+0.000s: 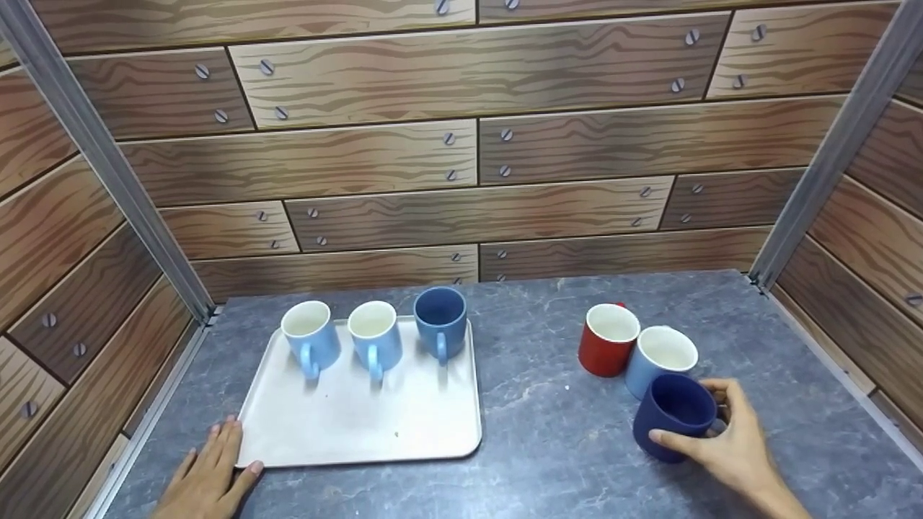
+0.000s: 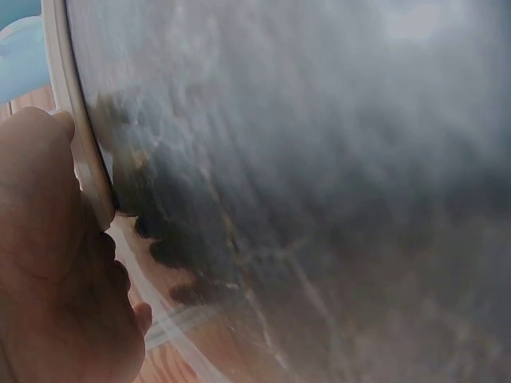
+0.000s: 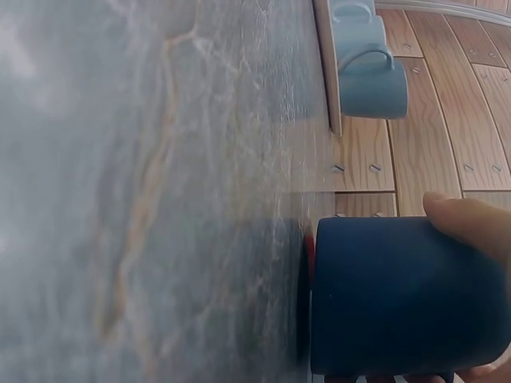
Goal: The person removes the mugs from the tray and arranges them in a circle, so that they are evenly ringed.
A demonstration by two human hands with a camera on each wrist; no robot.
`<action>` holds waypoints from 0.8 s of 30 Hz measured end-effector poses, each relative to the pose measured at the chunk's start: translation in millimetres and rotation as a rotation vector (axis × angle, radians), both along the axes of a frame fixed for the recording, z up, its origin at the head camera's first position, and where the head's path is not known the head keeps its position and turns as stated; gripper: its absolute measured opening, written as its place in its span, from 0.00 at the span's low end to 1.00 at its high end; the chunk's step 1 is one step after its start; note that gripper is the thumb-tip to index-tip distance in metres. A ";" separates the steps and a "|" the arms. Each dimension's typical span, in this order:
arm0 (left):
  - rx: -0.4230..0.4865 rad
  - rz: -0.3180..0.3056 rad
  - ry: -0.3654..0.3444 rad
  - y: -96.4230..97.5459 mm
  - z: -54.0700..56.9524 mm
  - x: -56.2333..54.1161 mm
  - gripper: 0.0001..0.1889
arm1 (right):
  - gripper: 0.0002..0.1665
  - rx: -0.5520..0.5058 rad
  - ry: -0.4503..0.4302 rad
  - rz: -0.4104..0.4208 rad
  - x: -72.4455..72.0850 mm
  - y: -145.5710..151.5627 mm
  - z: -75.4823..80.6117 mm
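While three blue mugs (image 1: 382, 349) stood along the far edge of the tray (image 1: 360, 425) in the head view, the left hand (image 1: 205, 472) lay at its near corner, perhaps steadying it, fingers straight, thumb spread. The right hand (image 1: 735, 440) gripped a navy mug (image 1: 667, 422) around its handle side, probably for control. The left wrist view showed the left hand touching the tray's rim. In the right wrist view, the right thumb pressed the navy mug's wall.

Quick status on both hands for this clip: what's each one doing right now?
Left hand: open, at the near left corner of the white tray.
Right hand: holding the dark blue mug.
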State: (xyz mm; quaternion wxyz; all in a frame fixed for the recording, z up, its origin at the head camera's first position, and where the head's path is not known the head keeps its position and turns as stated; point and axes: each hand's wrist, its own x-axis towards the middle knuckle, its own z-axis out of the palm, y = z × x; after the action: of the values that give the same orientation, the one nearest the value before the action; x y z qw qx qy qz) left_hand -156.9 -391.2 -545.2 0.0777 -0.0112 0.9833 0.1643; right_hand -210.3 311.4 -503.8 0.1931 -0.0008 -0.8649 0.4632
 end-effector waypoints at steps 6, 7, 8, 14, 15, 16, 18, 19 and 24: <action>0.009 0.002 0.000 0.5 0.2 -0.2 0.53 | 0.54 0.008 0.008 -0.014 -1.8 -2.5 -1.9; 0.011 0.004 -0.004 0.5 0.4 -0.4 0.53 | 0.54 0.011 0.011 -0.014 -2.0 -3.0 -2.3; 0.010 0.005 -0.008 0.7 0.6 -0.8 0.54 | 0.54 0.015 0.014 -0.016 -2.3 -3.4 -2.6; 0.003 0.002 -0.024 1.2 2.1 -4.8 0.55 | 0.55 0.023 0.022 -0.023 -4.6 -5.3 -2.4; 0.006 0.000 -0.024 1.1 2.2 -5.1 0.55 | 0.55 0.024 0.023 -0.027 -4.9 -5.5 -2.4; 0.006 -0.001 -0.025 1.1 2.2 -5.2 0.55 | 0.55 0.024 0.025 -0.031 -5.1 -5.9 -2.5; 0.006 0.000 -0.023 0.9 2.0 -5.1 0.54 | 0.55 0.027 0.029 -0.038 -5.5 -6.5 -2.8; 0.004 0.000 -0.022 0.7 1.9 -4.8 0.54 | 0.55 0.029 0.030 -0.039 -5.5 -6.9 -3.0; -0.017 0.003 -0.021 -0.3 1.1 -4.0 0.54 | 0.56 0.022 0.023 -0.036 -5.0 -9.1 -3.4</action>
State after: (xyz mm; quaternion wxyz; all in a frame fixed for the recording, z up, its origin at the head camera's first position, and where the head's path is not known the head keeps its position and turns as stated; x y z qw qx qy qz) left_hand -160.9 -391.5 -544.0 0.0875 -0.0150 0.9838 0.1560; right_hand -215.3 302.3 -507.2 0.2115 -0.0090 -0.8675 0.4502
